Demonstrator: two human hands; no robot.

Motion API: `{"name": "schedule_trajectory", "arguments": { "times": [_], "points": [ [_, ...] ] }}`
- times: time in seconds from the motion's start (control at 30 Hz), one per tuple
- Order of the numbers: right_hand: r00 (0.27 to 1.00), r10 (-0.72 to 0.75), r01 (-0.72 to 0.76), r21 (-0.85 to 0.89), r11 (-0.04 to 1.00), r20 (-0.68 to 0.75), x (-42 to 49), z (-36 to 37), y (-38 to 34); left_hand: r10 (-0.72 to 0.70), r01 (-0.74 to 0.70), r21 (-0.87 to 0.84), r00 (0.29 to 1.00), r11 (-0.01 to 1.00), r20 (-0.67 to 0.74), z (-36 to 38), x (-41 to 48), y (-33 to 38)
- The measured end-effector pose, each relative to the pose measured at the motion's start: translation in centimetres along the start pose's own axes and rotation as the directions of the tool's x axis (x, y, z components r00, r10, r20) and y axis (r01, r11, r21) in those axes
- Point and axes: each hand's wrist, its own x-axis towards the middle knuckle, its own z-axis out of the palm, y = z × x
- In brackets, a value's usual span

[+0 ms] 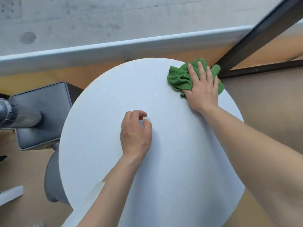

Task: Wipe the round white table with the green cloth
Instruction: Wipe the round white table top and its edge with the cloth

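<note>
The right hand (202, 89) is lying flat on the cloth (178, 77), fingers straight and spread, pressing it down onto the table (101, 112) at the far right edge. The cloth is bunching up in green folds under and around the palm, and its right side is reaching the rim. The left hand (135, 135) is resting near the middle of the table, well apart from the cloth. Its fingers are loosely curled and its thumb is bent, and it is holding nothing. Both bare forearms are reaching in from the near side. On the left, a grey stool (42, 115) is sitting just beside the table. A dark frame (255, 35) is running diagonally behind the cloth, and a concrete wall (114, 17) is filling the top.
</note>
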Motion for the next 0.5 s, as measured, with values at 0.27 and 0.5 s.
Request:
{"name": "schedule_trajectory", "arguments": {
  "times": [0.27,0.5],
  "points": [
    [0.916,0.401,-0.4,0.05,0.915,-0.015,-10.9,1.1,6.6,0.039,-0.041,0.014,0.991,0.999,0.126,2.4,-3.9,1.4],
    [0.992,0.125,-0.126,0.007,0.992,0.027,-4.6,1.5,-6.9,-0.034,0.034,-0.007,0.999,0.999,-0.001,-2.1,-4.2,-3.0]
  ]
}}
